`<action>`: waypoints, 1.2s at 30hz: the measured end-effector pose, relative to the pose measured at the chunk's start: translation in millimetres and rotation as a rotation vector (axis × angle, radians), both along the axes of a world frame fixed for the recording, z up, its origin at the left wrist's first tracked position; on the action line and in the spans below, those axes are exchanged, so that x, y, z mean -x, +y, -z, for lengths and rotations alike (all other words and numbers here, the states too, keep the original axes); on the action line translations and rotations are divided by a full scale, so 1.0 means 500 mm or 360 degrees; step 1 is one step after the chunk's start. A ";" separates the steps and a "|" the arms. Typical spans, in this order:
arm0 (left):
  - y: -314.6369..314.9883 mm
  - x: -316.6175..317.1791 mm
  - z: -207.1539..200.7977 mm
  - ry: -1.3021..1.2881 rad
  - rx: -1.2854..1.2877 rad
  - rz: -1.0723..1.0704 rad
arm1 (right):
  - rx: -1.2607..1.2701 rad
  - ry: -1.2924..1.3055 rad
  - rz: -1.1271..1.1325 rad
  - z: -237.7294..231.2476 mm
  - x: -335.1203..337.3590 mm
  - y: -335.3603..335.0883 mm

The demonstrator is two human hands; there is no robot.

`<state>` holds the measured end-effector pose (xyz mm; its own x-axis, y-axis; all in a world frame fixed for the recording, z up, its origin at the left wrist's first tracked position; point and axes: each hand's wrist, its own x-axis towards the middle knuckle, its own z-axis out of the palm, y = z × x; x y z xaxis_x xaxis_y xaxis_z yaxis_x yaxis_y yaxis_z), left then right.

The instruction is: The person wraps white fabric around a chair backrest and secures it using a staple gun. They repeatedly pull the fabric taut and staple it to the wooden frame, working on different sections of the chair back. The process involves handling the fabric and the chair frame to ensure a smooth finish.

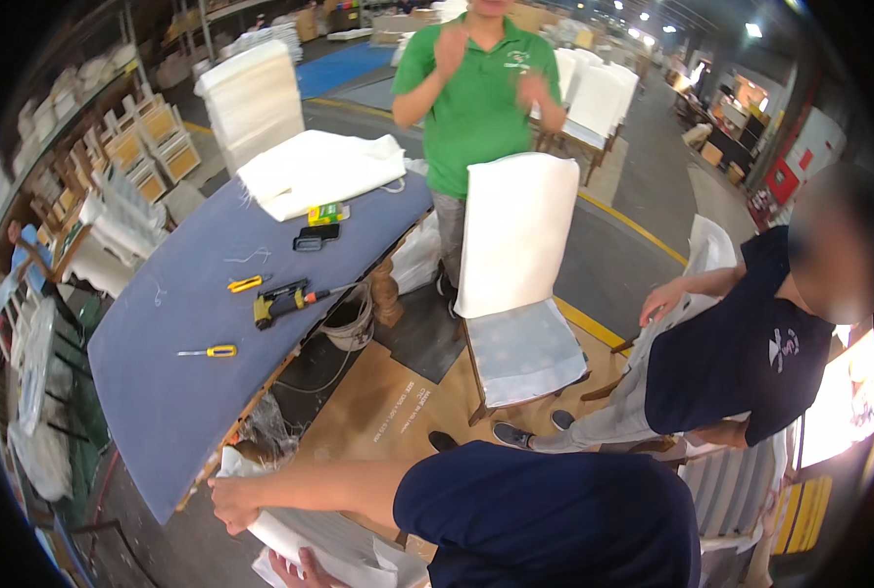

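**Grip of the right hand (233,502) holds a white cover (329,541) by its edge**

Fingers of that hand curl tightly over the far end of the cover, which lies low in the view, just beside the near edge of the blue-grey bench (163,392). The left hand (302,572) has its fingers against the same cover; the lower edge cuts it off, so I cannot tell how firm its grip is.

On the bench lie a screwdriver (221,351) with a yellow handle, a yellow cutter (245,283), a yellow-and-black power tool (278,306), a green-and-yellow box (327,214) and a heap of white cloth (319,171). A bucket (351,331) stands by the bench's right edge. Beyond it are a white chair (520,235) and a person in a green shirt (481,118), both hands raised.
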<state>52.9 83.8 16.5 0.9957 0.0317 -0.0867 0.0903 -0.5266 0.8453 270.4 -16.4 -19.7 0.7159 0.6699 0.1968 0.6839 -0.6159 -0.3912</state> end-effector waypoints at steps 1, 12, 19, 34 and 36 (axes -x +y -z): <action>0.004 -0.017 -0.010 -0.0040 0.0034 0.0028 | 0.0028 0.0015 0.0027 -0.009 -0.001 0.007; -0.049 -0.108 -0.043 -0.0323 0.0121 -0.0056 | -0.0066 0.0036 0.0140 0.001 0.003 0.016; -0.068 0.048 -0.035 -0.0215 -0.0066 -0.0216 | -0.0026 -0.0090 0.0153 -0.014 -0.001 -0.016; -0.092 0.291 0.090 -0.0670 -0.0419 -0.0281 | -0.0224 -0.0247 0.0585 0.002 0.034 -0.022; -0.107 0.293 0.081 -0.0634 -0.0395 -0.0375 | -0.0385 -0.0130 0.0605 -0.001 0.063 -0.029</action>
